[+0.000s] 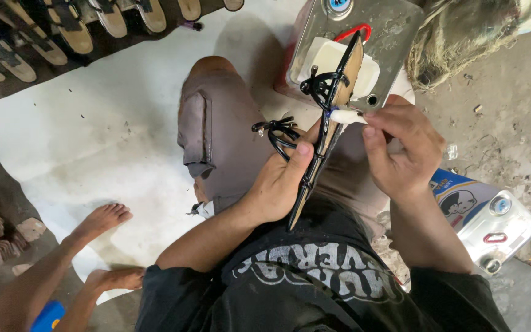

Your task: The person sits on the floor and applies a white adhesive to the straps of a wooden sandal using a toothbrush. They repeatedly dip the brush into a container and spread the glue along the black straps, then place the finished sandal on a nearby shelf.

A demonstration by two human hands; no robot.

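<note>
I hold a sandal sole (350,69) edge-on above my lap, tan with a black rim and looped black straps (326,86). My left hand (278,184) grips the sole from the left, thumb pressed along its edge, with loose black strap loops (276,132) hanging by the fingers. My right hand (401,147) pinches a small white applicator (346,115) whose tip touches the sole's edge near the straps.
A metal tin (394,31) with a white pad and red ring stands ahead of my knee. Another tin (493,224) lies at right. Rows of sandal soles (56,31) line the top left. Another person's bare feet (102,246) rest at lower left on a white sheet (93,129).
</note>
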